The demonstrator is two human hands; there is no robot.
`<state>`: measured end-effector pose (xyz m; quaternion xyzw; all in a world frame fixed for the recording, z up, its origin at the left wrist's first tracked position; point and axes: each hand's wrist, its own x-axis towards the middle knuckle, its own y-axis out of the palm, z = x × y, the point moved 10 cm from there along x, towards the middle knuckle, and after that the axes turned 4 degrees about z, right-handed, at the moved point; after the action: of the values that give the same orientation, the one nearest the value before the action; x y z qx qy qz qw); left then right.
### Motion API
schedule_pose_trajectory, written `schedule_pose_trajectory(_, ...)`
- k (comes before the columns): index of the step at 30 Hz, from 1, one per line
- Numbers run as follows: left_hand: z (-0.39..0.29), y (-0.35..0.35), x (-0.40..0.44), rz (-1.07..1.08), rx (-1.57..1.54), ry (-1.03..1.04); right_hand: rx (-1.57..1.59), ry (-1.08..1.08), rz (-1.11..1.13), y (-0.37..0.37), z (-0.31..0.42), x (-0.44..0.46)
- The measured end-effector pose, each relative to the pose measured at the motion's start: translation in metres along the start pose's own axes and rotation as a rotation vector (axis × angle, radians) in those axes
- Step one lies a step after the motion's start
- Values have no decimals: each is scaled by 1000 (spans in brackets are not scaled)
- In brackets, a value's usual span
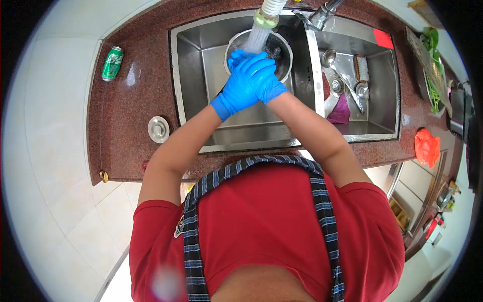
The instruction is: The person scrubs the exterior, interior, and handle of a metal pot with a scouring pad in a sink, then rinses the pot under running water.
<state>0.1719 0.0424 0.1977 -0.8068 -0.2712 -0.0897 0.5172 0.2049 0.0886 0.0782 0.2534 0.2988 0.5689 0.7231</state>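
Both hands wear blue gloves and are pressed together under the running water. My left hand (239, 91) comes from the left, its fingers laid closely across the other glove. Below and beside it is my right hand (270, 86), with bent fingertips showing at the far left of the pair. Whatever may be between the palms is hidden. Beneath them, a round metal pot (288, 63) stands in the large sink basin (251, 133), water splashing on its dark inside. The stream pours from a white ribbed hose (273, 7) with a pale green nozzle (266, 19).
The smaller basin (377, 121) holds ladles (328, 58), a brush (361, 69) and a purple cloth (340, 109). A green can (112, 63) and a metal drain cover (158, 129) lie on the left counter. Leafy greens (431, 43) and a red bag (427, 147) are at right.
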Motion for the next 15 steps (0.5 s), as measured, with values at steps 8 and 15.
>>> schedule_pose_trajectory(8, -21, -10, 24, 74, 155, 112, -612, -263, 217, 34, 52, -15)
schedule_pose_trajectory(15, 20, 42, 27, 580, -253, 51, -1162, -484, 427, 75, 77, -32)
